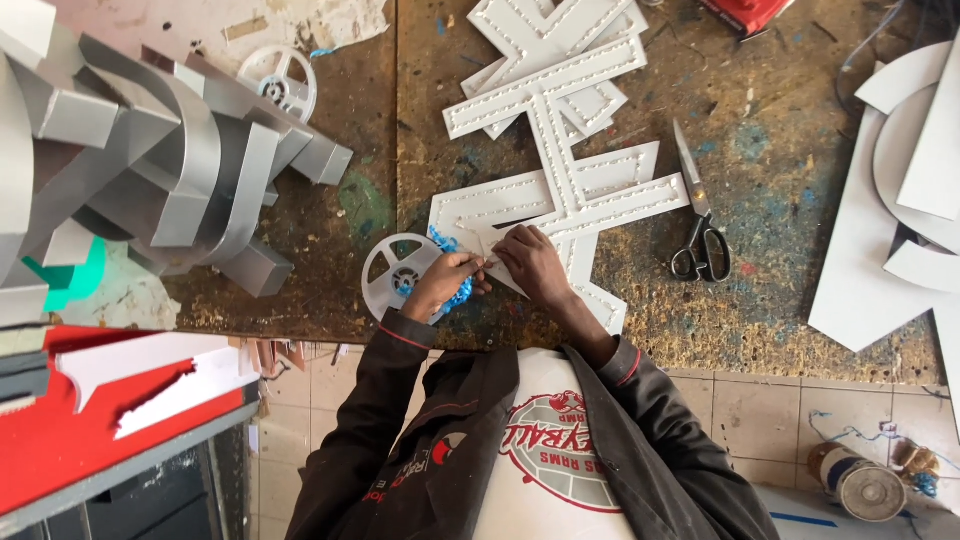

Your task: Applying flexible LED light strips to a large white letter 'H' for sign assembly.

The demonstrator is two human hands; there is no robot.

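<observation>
My left hand and my right hand meet at the near edge of a white letter-shaped panel with rows of small holes along its borders. The left hand pinches a bunch of blue wire beside a white plastic spool. Fingers of my right hand press on the panel's lower left part, close to the left fingertips. Whether the right fingers grip a small part is hidden.
More white perforated letters lie stacked behind. Black-handled scissors rest to the right. Silver channel letters pile up at left, with another spool. White cut sheets lie at right. Red and white shapes sit at lower left, a tape roll on the floor.
</observation>
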